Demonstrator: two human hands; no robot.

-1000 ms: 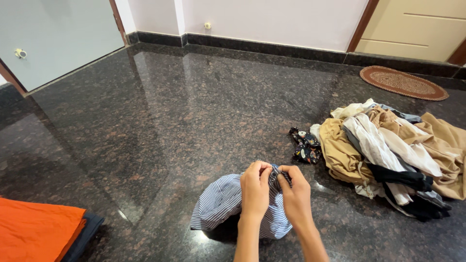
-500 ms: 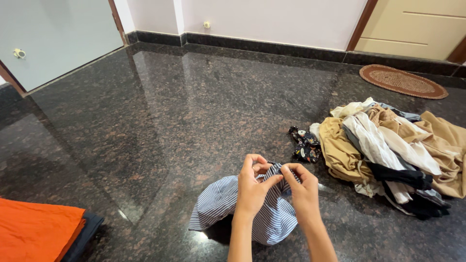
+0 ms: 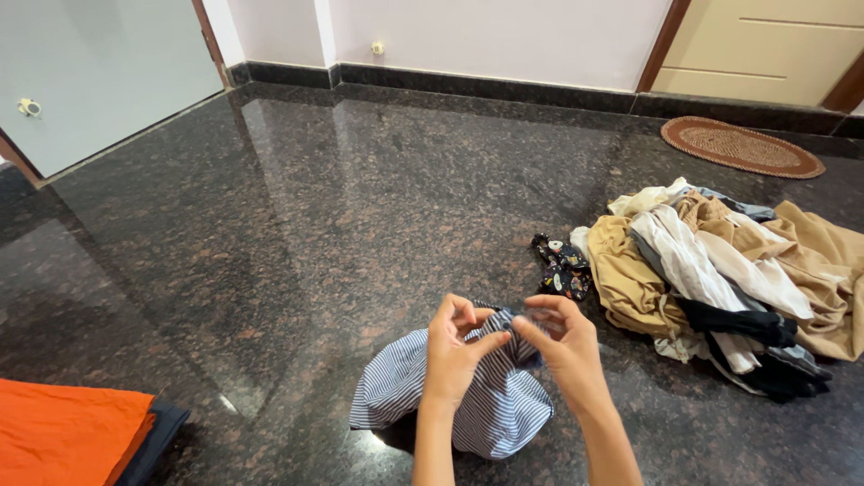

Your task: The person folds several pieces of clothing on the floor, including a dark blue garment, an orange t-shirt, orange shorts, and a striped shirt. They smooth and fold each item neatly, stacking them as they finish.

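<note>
Both the left hand (image 3: 454, 346) and right hand (image 3: 565, 346) pinch the top edge of the blue striped garment (image 3: 490, 405), which hangs bunched down to the granite floor (image 3: 315, 234), so fingers should find the corners and keep even tension

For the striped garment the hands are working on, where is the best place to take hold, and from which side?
Probably at the bunched top edge, from above on the person's side. The striped garment hangs in a loose heap down to the floor, and only that gathered edge is raised. The left hand and right hand already pinch it there between fingertips, one on each side.
</note>
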